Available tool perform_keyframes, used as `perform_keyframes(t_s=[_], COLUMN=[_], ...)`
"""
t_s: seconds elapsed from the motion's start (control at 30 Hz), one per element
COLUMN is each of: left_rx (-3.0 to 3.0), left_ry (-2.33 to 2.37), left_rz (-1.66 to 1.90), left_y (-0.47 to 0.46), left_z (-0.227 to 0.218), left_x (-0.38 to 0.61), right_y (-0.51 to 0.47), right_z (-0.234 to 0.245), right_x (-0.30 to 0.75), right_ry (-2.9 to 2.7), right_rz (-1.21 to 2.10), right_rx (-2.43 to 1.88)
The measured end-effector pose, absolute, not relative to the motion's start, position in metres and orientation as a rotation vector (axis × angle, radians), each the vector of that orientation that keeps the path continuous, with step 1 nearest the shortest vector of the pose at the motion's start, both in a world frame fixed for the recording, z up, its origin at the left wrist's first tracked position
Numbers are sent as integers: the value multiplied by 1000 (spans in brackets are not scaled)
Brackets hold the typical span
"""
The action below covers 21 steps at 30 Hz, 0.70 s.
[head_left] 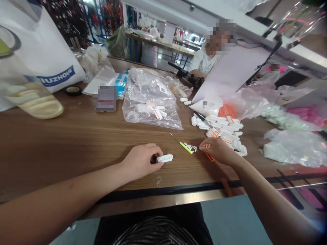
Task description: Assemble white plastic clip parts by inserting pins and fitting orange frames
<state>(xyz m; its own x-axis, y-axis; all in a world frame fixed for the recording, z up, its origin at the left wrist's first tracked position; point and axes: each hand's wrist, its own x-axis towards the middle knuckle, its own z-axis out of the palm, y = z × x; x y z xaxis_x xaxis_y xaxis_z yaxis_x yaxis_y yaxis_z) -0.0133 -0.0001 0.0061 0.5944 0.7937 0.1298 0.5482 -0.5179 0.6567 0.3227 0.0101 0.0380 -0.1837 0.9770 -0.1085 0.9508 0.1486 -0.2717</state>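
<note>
My left hand (143, 161) is closed around one end of a white plastic connector block (165, 158) with rows of small holes, held just above the table. To its right lie a screwdriver with a thin shaft and yellow-green handle (186, 147) and a small pile of tiny white pieces (190, 147). My right hand (217, 149) is at the right edge of that pile, thumb and fingertips pinched together. Whatever is between them is too small to make out. An orange strip (209, 157) lies under this hand. Behind it is a heap of white connector blocks (224, 127), some with orange parts.
A clear plastic bag (150, 92) with several white and orange blocks on it lies at the back middle. Left of it are a phone (106, 98), black tape (73, 90) and a bottle (38, 102). Filled bags (293, 148) stand right. Another person (204, 59) sits opposite.
</note>
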Motion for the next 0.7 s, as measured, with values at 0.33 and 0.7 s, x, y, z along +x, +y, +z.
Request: perform_keyframes(t_s=[0.33, 0.7], left_rx=[2221, 2249], left_ry=[1071, 1038], left_rz=[576, 595], left_y=[0, 0], left_z=[5, 5], left_x=[-14, -15], right_y=[-19, -21], right_z=[39, 29], right_x=[220, 208], right_ry=[-2243, -2327], right_rz=[646, 461], right_rx=[-1262, -1236])
